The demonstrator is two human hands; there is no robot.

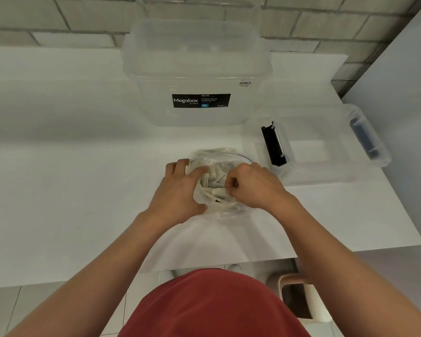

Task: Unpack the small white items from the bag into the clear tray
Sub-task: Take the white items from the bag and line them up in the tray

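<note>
A white table (pixel 71 166) carries a large clear storage box (pixel 197 76). In front of the box lies a crumpled bag (pixel 220 158); right of it, a clear tray (pixel 309 152).

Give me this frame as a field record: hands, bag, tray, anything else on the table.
bag: clear plastic, cream-white contents, on the table in front of the person
left hand: holds the bag's left side
right hand: pinches the bag's bunched middle
clear tray: right of the bag, no white items visible inside
storage box: clear, lidded, Megabox label, behind the bag
</note>
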